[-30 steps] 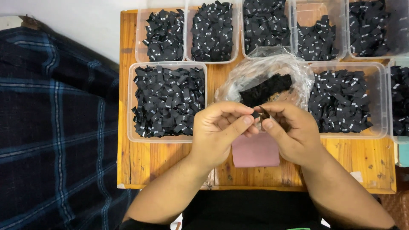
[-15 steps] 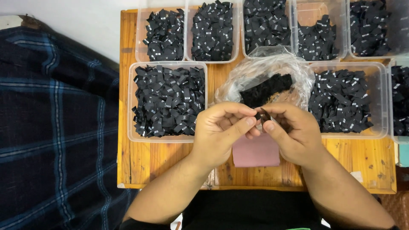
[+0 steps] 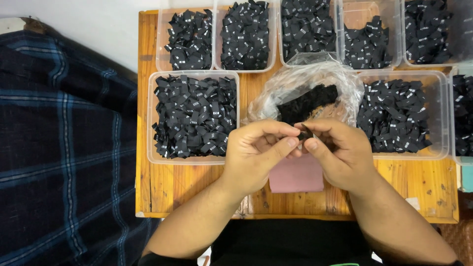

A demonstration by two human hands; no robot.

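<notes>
**Two hands pinch one small black label over a table of sorted bins**

A dark blue plaid cloth (image 3: pixel 59 148) fills the left third of the frame, from the top edge down to the bottom. Beside it, the wooden table (image 3: pixel 423 187) takes up the centre and right, its bare orange planks showing along the lower edge.

Clear plastic bins crowd the table's upper half — a row of them along the top of the frame, each heaped with small folded black labels. Below that row, at centre left, sits a larger bin of labels (image 3: pixel 193 116), and a matching bin (image 3: pixel 401 116) lies at centre right. Between these two, a crumpled clear plastic bag (image 3: pixel 305 81) holds a dark bundle of labels (image 3: pixel 308 102).

A pink pad (image 3: pixel 295 176) lies on the wood in the lower centre, partly hidden under the hands.

The left hand (image 3: pixel 256 157) and right hand (image 3: pixel 342 155) meet just above the pad, in front of the bag. Their fingertips press together on a single black label (image 3: pixel 306 134) — thumb and forefinger of each hand pinching it from either side, the other fingers curled in. Only a sliver of the label shows between the fingertips.
</notes>
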